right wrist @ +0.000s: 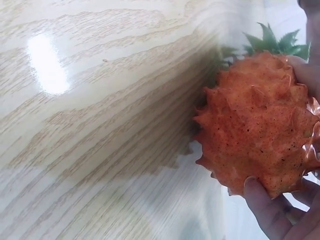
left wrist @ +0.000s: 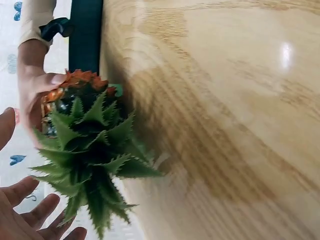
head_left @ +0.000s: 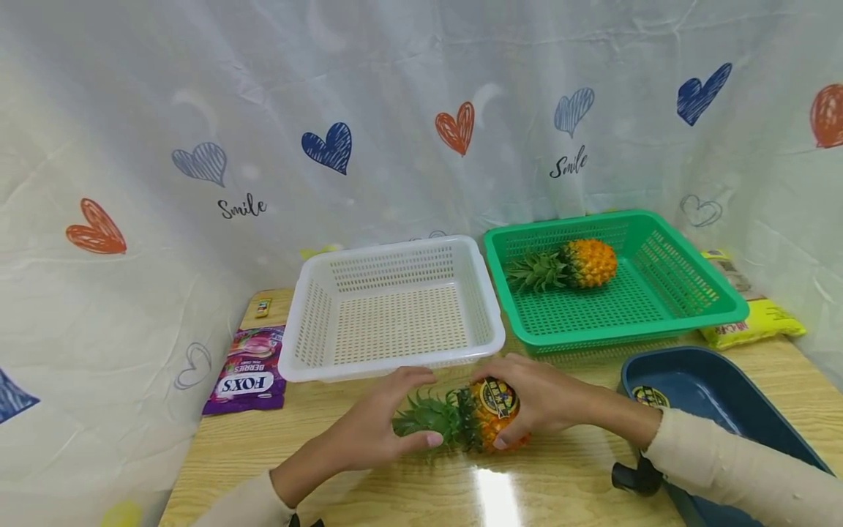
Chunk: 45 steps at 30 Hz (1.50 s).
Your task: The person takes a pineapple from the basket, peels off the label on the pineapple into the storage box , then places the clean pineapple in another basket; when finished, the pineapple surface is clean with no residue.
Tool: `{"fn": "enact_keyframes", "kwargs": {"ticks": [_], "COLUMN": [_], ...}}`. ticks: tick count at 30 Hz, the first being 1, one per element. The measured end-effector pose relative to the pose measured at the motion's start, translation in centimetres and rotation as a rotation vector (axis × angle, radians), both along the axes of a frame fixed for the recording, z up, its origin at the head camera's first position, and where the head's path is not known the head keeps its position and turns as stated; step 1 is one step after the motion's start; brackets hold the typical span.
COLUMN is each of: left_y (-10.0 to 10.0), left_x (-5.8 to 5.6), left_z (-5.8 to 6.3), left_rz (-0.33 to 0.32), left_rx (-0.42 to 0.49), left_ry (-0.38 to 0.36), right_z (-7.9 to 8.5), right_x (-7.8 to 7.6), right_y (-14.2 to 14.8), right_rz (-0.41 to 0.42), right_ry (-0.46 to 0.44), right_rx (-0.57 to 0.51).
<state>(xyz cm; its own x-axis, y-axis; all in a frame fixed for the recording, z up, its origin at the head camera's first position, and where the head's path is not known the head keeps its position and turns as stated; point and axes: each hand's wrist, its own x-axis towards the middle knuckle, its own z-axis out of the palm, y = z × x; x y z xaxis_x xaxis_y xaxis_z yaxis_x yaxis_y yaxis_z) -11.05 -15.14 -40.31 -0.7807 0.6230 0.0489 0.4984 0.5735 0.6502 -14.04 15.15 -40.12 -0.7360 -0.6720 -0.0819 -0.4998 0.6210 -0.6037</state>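
Observation:
In the head view a small pineapple (head_left: 489, 428) lies sideways above the wooden table, its green leaves (head_left: 428, 423) pointing left. A round dark and gold label (head_left: 498, 397) is on its orange body. My right hand (head_left: 543, 395) grips the body, thumb on the near side and fingers on the far side. The right wrist view shows the fruit's spiky orange base (right wrist: 255, 130) between thumb and fingers. Around the leafy end, my left hand (head_left: 365, 432) is spread wide. Its fingers (left wrist: 42, 210) stand beside the leaves in the left wrist view, curled round nothing.
Behind the hands stand a white basket (head_left: 391, 369) and a green basket (head_left: 632, 326), which holds another pineapple (head_left: 593, 263). A dark blue tray (head_left: 691, 359) sits under the right forearm. Purple candy bag (head_left: 253, 369) at left; yellow packet (head_left: 757, 322) at right; patterned curtain (head_left: 395, 88) behind.

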Motion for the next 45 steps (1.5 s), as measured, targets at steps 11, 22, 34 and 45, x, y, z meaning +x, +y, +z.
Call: {"fn": "enact_keyframes", "kwargs": {"ticks": [11, 22, 34, 45], "left_y": [1.0, 1.1, 1.1, 1.0], "left_x": [-0.5, -0.4, -0.3, -0.3], "left_z": [-2.3, -2.6, -2.7, -2.5], "left_rz": [-0.082, -0.059, -0.104, -0.087], "left_rx": [-0.132, -0.127, -0.156, -0.169], "left_ry": [-0.069, -0.057, -0.035, -0.029], "right_z": [-0.2, -0.3, 0.6, 1.1], "right_x": [0.0, 0.0, 0.8, 0.9], "right_y": [0.0, 0.2, 2.4, 2.5], "right_rz": [0.013, 0.025, -0.037, -0.148], "right_ry": [-0.007, -0.014, -0.090, -0.042], "right_rx": [0.004, -0.062, -0.129, -0.184]}}
